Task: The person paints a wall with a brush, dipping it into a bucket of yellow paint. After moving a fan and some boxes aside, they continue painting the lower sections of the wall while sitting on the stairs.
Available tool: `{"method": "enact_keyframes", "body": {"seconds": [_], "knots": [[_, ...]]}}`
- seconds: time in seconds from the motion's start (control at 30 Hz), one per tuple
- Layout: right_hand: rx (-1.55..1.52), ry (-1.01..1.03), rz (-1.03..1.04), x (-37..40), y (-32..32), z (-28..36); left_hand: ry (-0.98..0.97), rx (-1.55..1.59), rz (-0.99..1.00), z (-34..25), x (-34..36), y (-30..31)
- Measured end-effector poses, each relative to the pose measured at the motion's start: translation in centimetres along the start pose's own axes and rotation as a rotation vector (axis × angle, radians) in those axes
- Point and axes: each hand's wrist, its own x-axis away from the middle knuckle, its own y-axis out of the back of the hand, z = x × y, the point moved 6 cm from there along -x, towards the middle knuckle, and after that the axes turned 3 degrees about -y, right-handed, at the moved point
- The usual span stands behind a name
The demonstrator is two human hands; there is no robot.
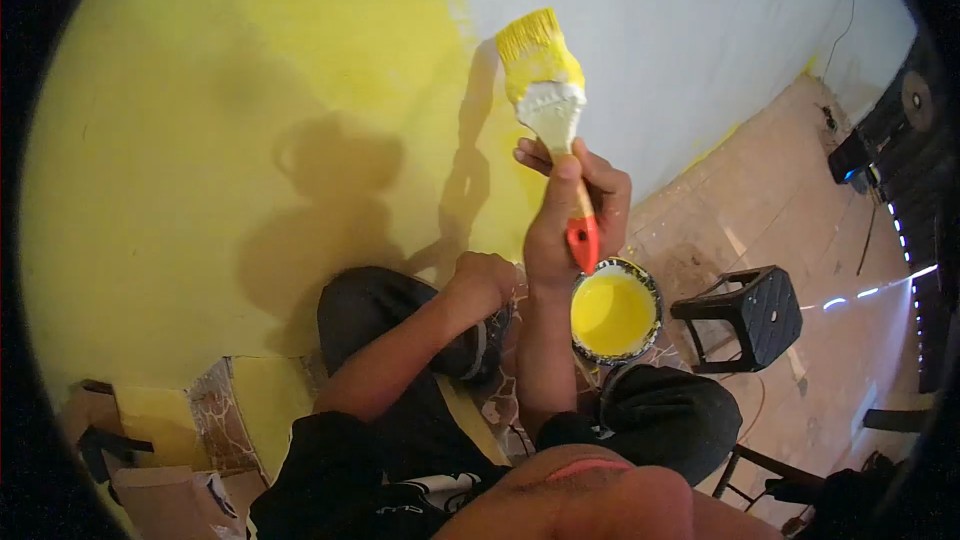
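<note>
My right hand (pixel 580 205) grips a paintbrush (pixel 553 105) by its wooden handle with a red end. The bristles point up and are coated in yellow paint, with pale paint below them. Behind the brush stands a wall (pixel 640 30), yellow on the left and whitish on the right. Just below my right hand, a round bucket (pixel 612 313) holds yellow paint. My left hand (pixel 483 282) rests by my knee with its fingers curled in; whether anything is inside them is hidden.
A black stool (pixel 752 318) stands on the tiled floor (pixel 740 210) right of the bucket. Cardboard pieces (pixel 165 500) lie at the lower left. Dark objects (pixel 855 160) are at the far right, and a black metal frame (pixel 765 470) is at the lower right.
</note>
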Motion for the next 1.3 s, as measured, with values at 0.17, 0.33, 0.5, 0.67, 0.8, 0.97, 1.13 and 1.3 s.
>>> {"method": "enact_keyframes", "body": {"seconds": [0.17,0.33,0.5,0.67,0.8,0.97,1.13,1.3], "knots": [[0.150,-0.090,0.213,-0.1,0.5,-2.6,0.162,-0.182,0.365,-3.1,1.7,6.5],[0.280,-0.032,0.283,2.1,3.4,-5.4,0.148,-0.128,0.204,-2.9,2.9,7.8],[0.516,-0.083,0.369,3.4,7.2,-8.0,0.129,-0.105,0.106,-2.8,3.4,8.4],[0.768,0.006,0.501,3.5,8.1,-6.9,0.117,-0.145,0.207,-3.1,3.2,8.1],[0.846,0.114,0.536,3.0,6.2,-3.5,0.132,-0.148,0.263,-3.0,3.0,7.8],[0.760,0.265,0.590,0.8,2.0,-1.8,0.109,-0.160,0.262,-2.6,3.2,7.8],[0.726,0.301,0.594,-1.6,0.0,0.4,0.137,-0.129,0.270,-2.6,3.3,8.2],[0.438,0.240,0.411,-3.2,-1.1,3.2,0.119,-0.121,0.243,-2.8,3.2,7.8]]}}
